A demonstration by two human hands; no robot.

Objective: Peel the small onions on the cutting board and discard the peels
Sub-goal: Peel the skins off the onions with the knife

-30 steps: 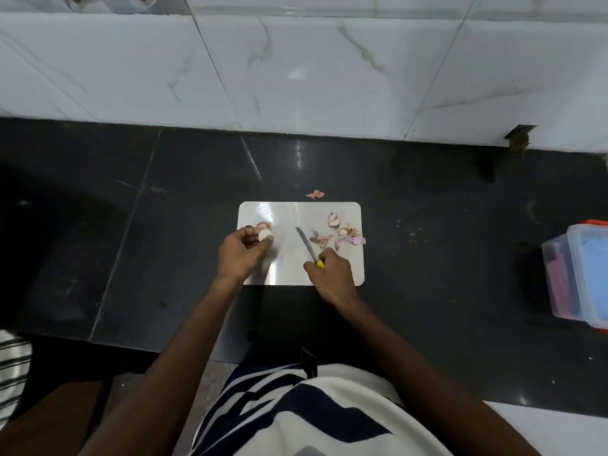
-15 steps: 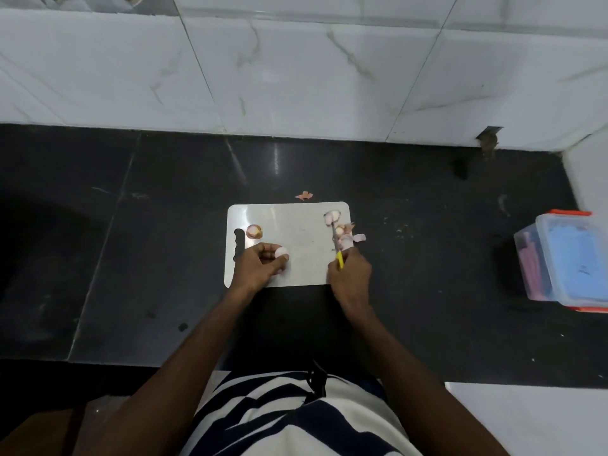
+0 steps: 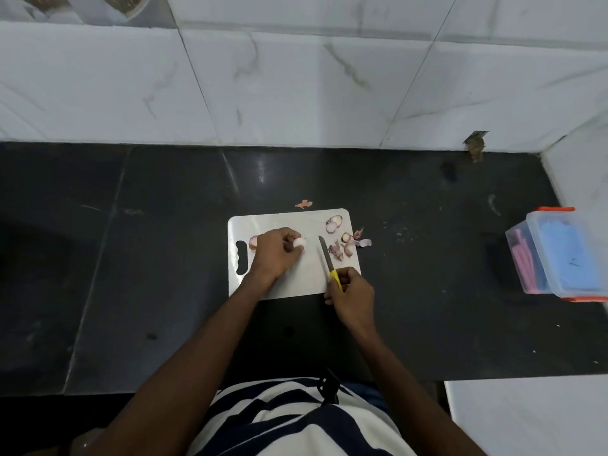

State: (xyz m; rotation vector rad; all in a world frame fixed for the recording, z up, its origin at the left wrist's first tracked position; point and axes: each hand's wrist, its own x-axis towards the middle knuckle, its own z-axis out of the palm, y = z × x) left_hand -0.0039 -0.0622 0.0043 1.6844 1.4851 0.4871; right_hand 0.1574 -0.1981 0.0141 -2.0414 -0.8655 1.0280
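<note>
Landmark for all placings: the white cutting board (image 3: 289, 281).

Nearest me, the right hand (image 3: 353, 296) sits at the board's near right corner, closed round the yellow handle of a small knife (image 3: 326, 256). The blade's long axis runs away from me, leaning slightly left, tip toward the board's middle. The edge touches nothing that I can see.

Farther in, on the board's left half, the left hand (image 3: 274, 253) is curled over a pale, peeled-looking small onion (image 3: 298, 242), pinched at the fingertips. This onion lies just left of the knife tip, apart from it, with bare board between. My read: the next move turns on that gap, and the blade needs only a short swing left to meet the onion, or the left hand brings it across. The left hand is the nearer one to every whole onion.

A pinkish onion (image 3: 253, 242) peeks out behind the left hand, beside the board's handle slot; whether it is peeled I cannot tell.

Right far corner of the board: loose peels (image 3: 342, 248) and trimmed onion pieces (image 3: 334, 223), some spilling over the right edge. One stray peel (image 3: 303, 204) lies on the counter just beyond the far edge. None discarded yet, I judge.

Well right of the board: a clear lidded container (image 3: 559, 255), orange clips. A dark mark on its blue contents, not legible. No brands readable anywhere.
</note>
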